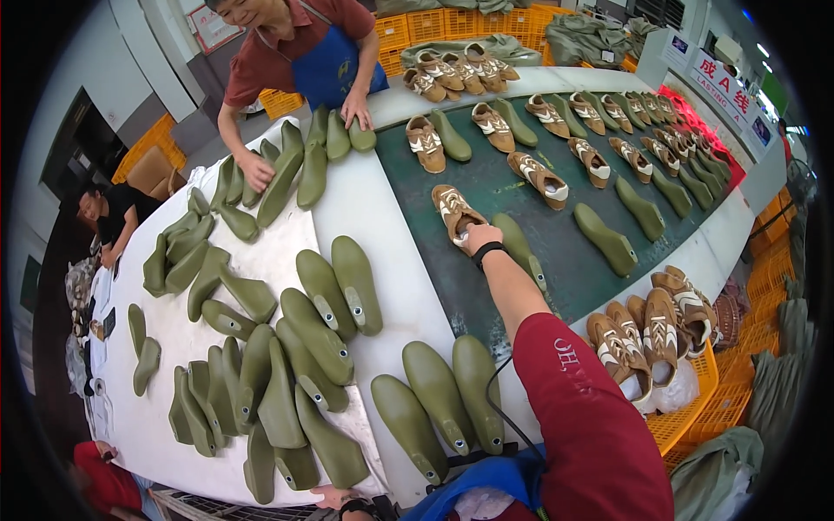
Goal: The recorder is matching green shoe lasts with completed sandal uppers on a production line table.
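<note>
Just ahead, touching the right hand (483,237), lies a brown sneaker (453,207).

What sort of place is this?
Probably a shoe factory's production line: brown lace-up sneakers with white stripes are set in rows on a flat dark-green conveyor-like surface, many smooth olive-green foot-shaped lasts lie about, and orange plastic crates stand behind.
</note>
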A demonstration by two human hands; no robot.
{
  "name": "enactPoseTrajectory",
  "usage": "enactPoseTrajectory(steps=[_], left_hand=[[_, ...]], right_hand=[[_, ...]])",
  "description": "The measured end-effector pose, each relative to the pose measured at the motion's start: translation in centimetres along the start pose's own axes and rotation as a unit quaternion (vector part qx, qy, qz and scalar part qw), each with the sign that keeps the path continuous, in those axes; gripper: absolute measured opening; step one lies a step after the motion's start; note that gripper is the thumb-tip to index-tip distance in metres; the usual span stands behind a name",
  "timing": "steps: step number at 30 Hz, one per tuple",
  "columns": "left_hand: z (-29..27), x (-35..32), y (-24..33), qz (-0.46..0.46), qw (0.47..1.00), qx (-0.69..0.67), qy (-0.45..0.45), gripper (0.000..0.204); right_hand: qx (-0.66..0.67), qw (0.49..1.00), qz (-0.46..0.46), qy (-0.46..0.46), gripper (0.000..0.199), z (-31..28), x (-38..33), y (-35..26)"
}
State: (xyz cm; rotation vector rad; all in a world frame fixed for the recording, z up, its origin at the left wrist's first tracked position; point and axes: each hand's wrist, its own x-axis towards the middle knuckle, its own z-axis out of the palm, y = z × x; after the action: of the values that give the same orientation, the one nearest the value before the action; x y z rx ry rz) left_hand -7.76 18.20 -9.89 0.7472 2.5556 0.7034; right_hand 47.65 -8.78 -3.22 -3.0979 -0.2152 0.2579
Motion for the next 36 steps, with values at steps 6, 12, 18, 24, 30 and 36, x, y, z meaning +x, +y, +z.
enactPoseTrajectory(steps=[6,12,18,24,30,36], left_hand=[[-1.4,-1.6,-0.3,-0.004,0.996,-0.067,-0.052,0.074],[-1.7,-1.4,0.3,-0.026,0.990,-0.049,-0.129,0.079],[-1.4,-0.5,1.2,0.025,0.996,-0.050,-0.076,0.068],[-0.5,-2.3,0.0,0.046,0.997,-0.032,-0.054,0.066],[-3.4,-2.5,0.2,0.034,0.996,-0.061,-0.059,0.064],[-3.5,-3.1,0.9,0.035,0.997,-0.048,-0.056,0.064]], right_hand=[[0.082,0.996,-0.042,0.005,0.045,-0.8,-3.1,2.2],[0.163,0.936,-0.304,-0.070,0.041,-4.5,-13.2,2.3],[0.084,0.883,-0.439,-0.141,0.050,-5.0,-32.5,0.6],[0.059,0.931,-0.340,-0.115,0.051,-3.0,-37.7,2.5],[0.117,0.932,-0.338,-0.065,0.038,-1.7,-39.7,1.6],[0.121,0.944,-0.301,-0.067,0.034,-1.0,-39.6,1.3]])
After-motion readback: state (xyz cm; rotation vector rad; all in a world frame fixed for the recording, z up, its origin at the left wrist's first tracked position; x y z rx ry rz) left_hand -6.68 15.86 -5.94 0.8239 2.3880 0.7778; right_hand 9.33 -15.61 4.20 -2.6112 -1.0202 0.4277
